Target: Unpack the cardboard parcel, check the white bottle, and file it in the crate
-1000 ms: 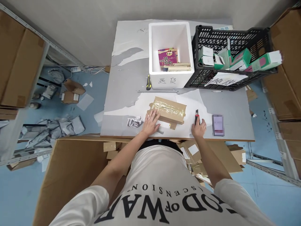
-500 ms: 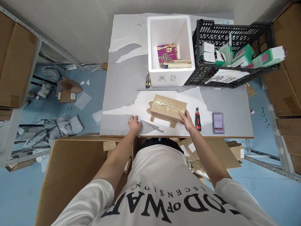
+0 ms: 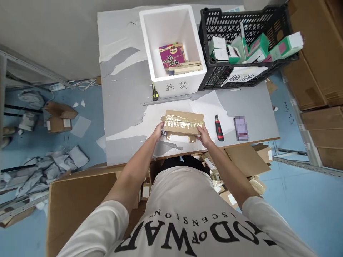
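Note:
A small brown cardboard box (image 3: 183,122), with shiny clear tape across its top, is between my two hands over the table's near half. Its lower flaps hang open towards me, and a white strip shows there. My left hand (image 3: 158,131) is closed at the box's left end; a small crumpled bit shows beside its fingers, too small to name. My right hand (image 3: 204,136) grips the right end, thumb on top. To its right lies a red and black utility knife (image 3: 219,128). Torn white paper (image 3: 150,123) spreads on the table under the box.
A white foam box (image 3: 174,86) holding books stands at the back, a yellow and black utility knife (image 3: 154,92) beside it. A black plastic crate (image 3: 214,76) holds green and white cartons. A blurred purple item (image 3: 241,127) lies right. A large open carton (image 3: 80,200) stands below left.
My left hand has moved from the grey scrap at the table's front up to the box's left end. The box is now turned straighter. The whole view has shifted and tilted.

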A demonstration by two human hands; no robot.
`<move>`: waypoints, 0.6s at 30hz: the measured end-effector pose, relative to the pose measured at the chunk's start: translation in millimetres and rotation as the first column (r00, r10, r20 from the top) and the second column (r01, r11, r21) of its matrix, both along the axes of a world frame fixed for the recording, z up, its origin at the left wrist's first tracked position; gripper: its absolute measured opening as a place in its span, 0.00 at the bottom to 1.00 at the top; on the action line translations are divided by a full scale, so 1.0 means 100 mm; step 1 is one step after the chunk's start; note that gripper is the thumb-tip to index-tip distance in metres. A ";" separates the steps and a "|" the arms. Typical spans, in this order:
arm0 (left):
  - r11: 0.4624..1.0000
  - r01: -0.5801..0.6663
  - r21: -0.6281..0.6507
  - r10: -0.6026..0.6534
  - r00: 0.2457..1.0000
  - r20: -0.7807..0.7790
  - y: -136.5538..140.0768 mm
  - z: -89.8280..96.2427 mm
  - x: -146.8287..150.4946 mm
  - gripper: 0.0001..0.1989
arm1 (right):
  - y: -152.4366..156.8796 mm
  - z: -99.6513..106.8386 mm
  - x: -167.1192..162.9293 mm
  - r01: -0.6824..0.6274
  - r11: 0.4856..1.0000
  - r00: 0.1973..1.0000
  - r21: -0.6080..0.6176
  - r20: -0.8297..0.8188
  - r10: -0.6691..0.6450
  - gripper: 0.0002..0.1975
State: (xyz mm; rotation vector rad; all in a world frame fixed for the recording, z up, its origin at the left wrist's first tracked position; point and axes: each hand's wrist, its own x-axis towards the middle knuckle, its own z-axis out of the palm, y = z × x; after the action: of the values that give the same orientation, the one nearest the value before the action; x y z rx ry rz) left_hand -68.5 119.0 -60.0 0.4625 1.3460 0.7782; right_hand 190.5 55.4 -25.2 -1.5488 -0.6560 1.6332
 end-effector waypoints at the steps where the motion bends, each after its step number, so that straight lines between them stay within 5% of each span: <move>1: 1.000 0.000 0.018 0.000 1.000 -0.004 -0.02 0.02 0.02 0.21 | 0.00 0.00 -0.01 0.006 1.000 1.000 0.006 0.000 -0.006 0.35; 5: 0.993 0.062 0.097 -0.058 0.997 -0.046 -0.09 0.15 0.02 0.20 | -0.08 0.15 0.00 0.008 0.999 1.000 0.035 0.001 -0.008 0.35; 11: 0.938 0.294 0.184 -0.288 0.956 -0.060 -0.20 0.39 0.12 0.21 | -0.61 0.69 0.23 0.055 0.996 0.998 0.071 -0.028 -0.053 0.35; 18: 0.780 0.591 0.208 -0.589 0.804 -0.075 -0.46 0.67 0.93 0.21 | -1.75 1.03 0.62 0.370 0.917 0.917 0.147 0.098 -0.386 0.35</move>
State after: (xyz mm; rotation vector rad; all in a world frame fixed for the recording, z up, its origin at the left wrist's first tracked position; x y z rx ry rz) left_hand 24.9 73.1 6.9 1.0131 1.0254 0.3934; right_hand 252.8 -119.4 77.9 -1.5804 -0.4759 1.1910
